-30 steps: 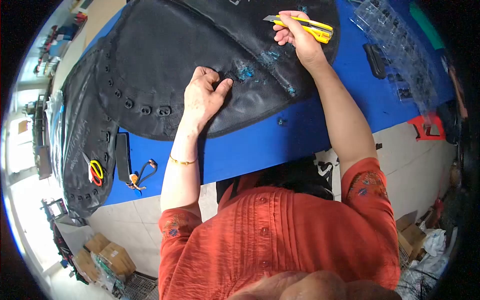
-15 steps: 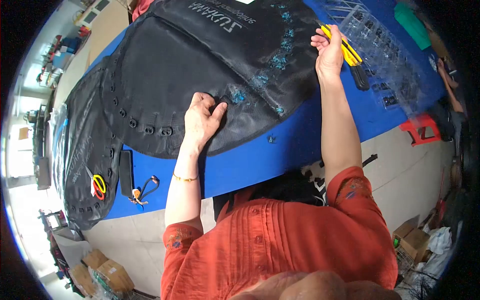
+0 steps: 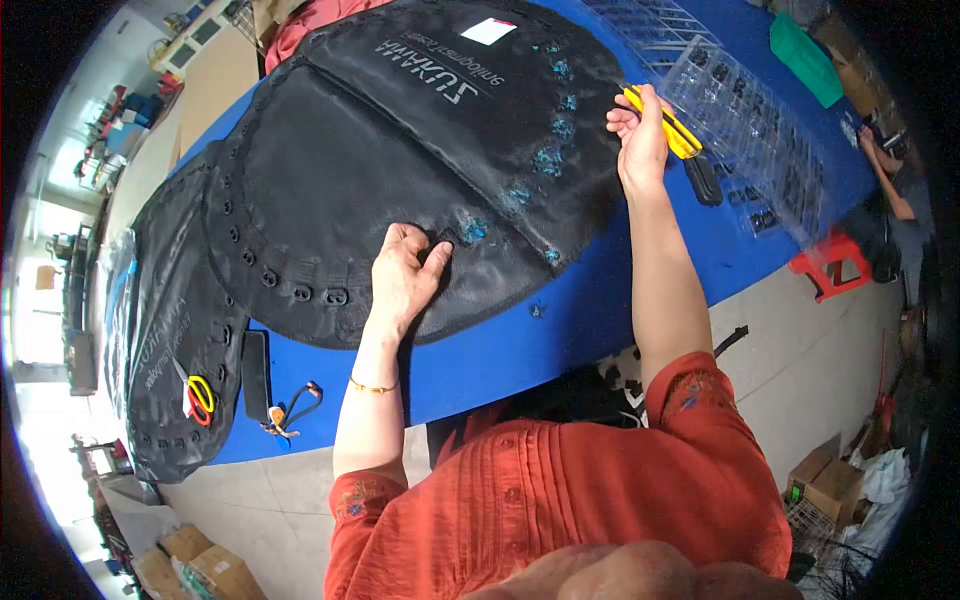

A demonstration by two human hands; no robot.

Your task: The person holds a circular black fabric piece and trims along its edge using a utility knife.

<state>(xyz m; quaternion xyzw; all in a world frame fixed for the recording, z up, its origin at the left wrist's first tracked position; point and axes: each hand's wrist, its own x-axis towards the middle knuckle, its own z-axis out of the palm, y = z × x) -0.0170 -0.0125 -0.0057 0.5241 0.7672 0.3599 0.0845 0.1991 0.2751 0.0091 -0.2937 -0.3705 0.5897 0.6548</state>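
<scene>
A large round black fabric piece with printed lettering lies on the blue table, with frayed blue patches along its right side. My left hand rests on its near part with fingers curled in, closed on the black fabric beside one blue patch. The fingertips are partly hidden. Above the table at the fabric's right edge, my right hand is wrapped round a yellow utility knife. Black plastic buckles line the fabric's lower left edge.
Clear plastic trays of black parts lie at right, near a black-handled object. Scissors rest on another black piece at left, by a black strip. A red stool and another person's arm appear at right.
The view has tilted upward, so the table and fabric sit lower and a white paper shows fully. My left hand stays on the fabric; my right hand keeps the knife, barely shifting.
</scene>
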